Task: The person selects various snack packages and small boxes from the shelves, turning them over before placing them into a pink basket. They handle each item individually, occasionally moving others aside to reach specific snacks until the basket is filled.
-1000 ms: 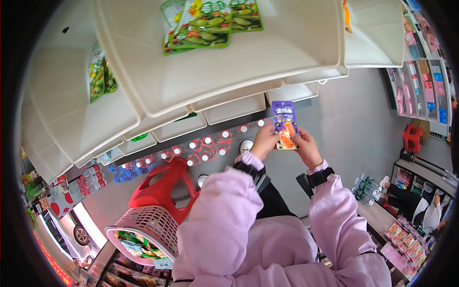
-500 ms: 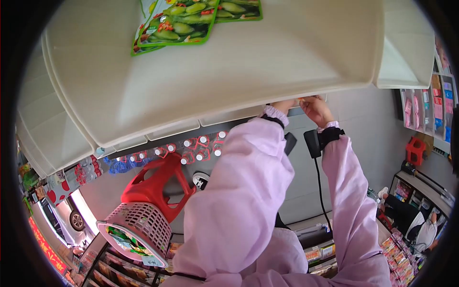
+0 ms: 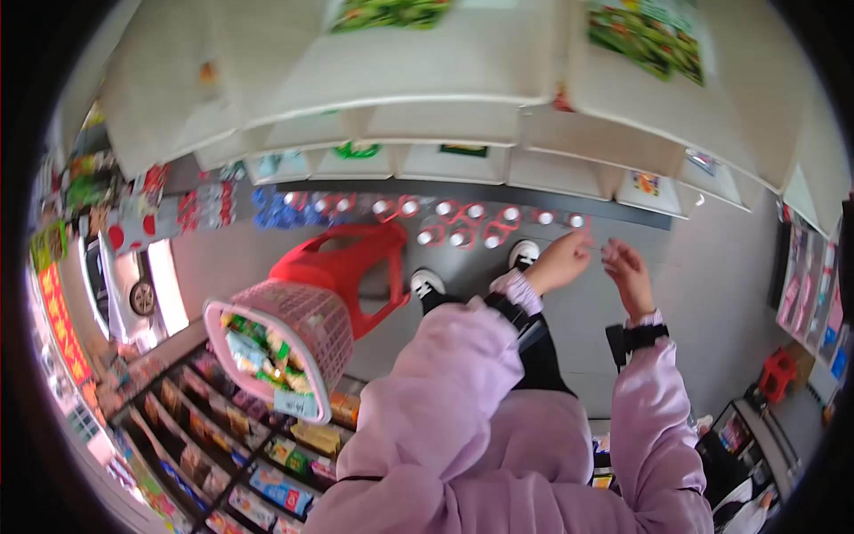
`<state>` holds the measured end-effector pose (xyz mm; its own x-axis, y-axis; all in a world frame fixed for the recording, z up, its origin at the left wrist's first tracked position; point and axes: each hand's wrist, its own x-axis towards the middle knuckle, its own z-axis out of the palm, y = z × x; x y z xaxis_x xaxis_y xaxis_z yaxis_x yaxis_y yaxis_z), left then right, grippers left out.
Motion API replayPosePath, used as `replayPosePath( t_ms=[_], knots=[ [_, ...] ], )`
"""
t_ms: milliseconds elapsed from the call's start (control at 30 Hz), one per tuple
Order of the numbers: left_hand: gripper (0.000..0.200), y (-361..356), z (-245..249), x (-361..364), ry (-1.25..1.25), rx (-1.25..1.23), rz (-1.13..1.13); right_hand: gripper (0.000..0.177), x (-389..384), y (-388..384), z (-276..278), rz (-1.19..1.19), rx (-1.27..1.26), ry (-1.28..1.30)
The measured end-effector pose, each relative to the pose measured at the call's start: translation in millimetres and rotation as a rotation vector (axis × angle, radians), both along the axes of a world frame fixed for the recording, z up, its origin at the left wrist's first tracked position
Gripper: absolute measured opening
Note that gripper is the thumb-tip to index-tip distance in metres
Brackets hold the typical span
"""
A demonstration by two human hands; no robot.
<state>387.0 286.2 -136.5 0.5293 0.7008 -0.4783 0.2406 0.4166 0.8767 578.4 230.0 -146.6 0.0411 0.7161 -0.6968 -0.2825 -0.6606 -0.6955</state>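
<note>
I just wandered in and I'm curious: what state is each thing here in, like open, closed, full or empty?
Left hand: fingers bent, no packet visible
Right hand: half-open, no packet visible
Pink basket: open-topped, many packets inside
White-capped bottles: caps on
Upper bins: open, green packets in some
Lower bin: open, packet inside

Here's the small, brightly printed orange-and-purple packet (image 3: 645,184), resting inside a shallow, open-fronted white plastic bin (image 3: 667,201) in the lower row! A patterned side shows, lettering too small to read, with pale plastic around it and the bin's front edge just below.
</note>
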Motion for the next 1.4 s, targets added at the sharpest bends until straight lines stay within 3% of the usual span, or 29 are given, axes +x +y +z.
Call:
replayPosePath(
  t_ms=[100,167,300,433,500,533,567,667,700,767,900,1033,1100,1300,1400],
  knots=[
    [0.028,-49.7,45.3,-108.9,-0.008,0.038,0.165,0.027,-75.9,-27.9,33.7,0.356,0.064,0.113],
    [0.023,-78.2,102.5,-181.4,-0.039,0.013,0.323,0.026,-141.9,-33.3,71.4,0.510,-0.020,0.183],
    [0.020,-134.0,189.5,-304.4,-0.046,0.002,0.844,0.022,-267.3,-35.6,94.7,0.903,0.258,0.329],
    [0.018,-203.5,201.6,-401.5,0.224,0.087,1.229,0.020,-399.7,-20.7,144.3,1.219,0.507,0.303],
    [0.017,-225.1,200.6,-428.1,0.186,0.045,1.420,0.019,-455.4,-22.6,165.7,1.288,0.722,0.245],
    [0.018,-235.5,192.0,-441.2,0.185,0.035,1.431,0.020,-479.9,-31.0,166.5,1.230,0.826,0.249],
    [0.019,-243.5,183.0,-452.6,0.181,0.026,1.441,0.021,-500.2,-35.8,171.7,1.306,0.796,0.189],
    [0.032,-250.7,155.9,-470.2,0.194,0.028,1.463,0.031,-548.0,-52.6,164.9,1.487,1.020,-0.140],
    [0.036,-247.9,149.5,-473.2,0.149,-0.006,1.498,0.033,-557.6,-58.0,158.8,1.475,1.055,-0.212],
    [0.039,-243.4,132.0,-480.1,0.328,0.014,1.402,0.037,-571.8,-68.4,142.1,1.449,1.133,-0.355],
    [0.043,-235.1,107.4,-487.2,0.240,0.008,1.354,0.035,-582.5,-77.0,128.4,1.369,1.355,-0.695],
    [0.044,-229.5,96.7,-492.4,0.191,-0.030,1.378,0.042,-580.2,-82.6,121.9,1.568,1.160,-0.589],
    [0.046,-227.6,98.2,-497.8,0.091,-0.202,1.390,0.047,-578.4,-84.6,121.8,1.542,1.147,-0.589],
    [0.048,-221.9,109.6,-493.0,0.170,-0.281,1.362,0.050,-575.0,-83.3,125.0,1.562,1.031,-0.491],
    [0.049,-222.5,108.0,-491.2,0.118,-0.270,1.475,0.049,-571.9,-85.2,118.9,1.498,1.012,-0.440]
  ],
)
